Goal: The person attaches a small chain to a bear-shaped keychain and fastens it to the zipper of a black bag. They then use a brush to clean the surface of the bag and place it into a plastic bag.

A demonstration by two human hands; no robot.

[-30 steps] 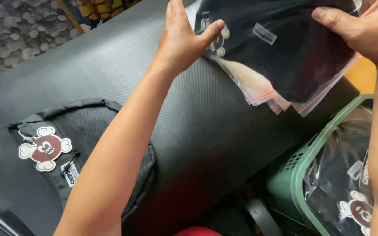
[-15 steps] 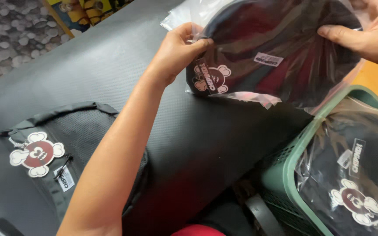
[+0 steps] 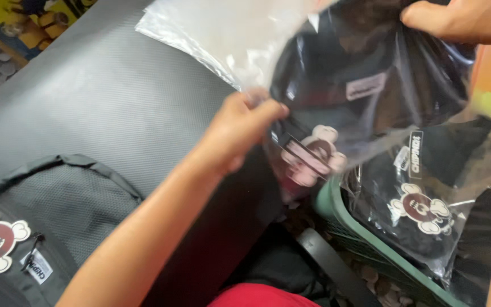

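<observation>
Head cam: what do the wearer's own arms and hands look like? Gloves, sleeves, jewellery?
Both are bare. The left hand has no glove, and its forearm shows no sleeve, watch or band down to the bottom edge of the picture. The right hand is also ungloved with no ring in sight; the right forearm along the right edge is bare too. No markings or cables show.

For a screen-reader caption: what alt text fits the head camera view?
Two bare hands, left hand and right hand, hold up a black bag in clear plastic wrap above a black mat. An unwrapped black bag lies at lower left; a green basket holds another wrapped bag.
</observation>
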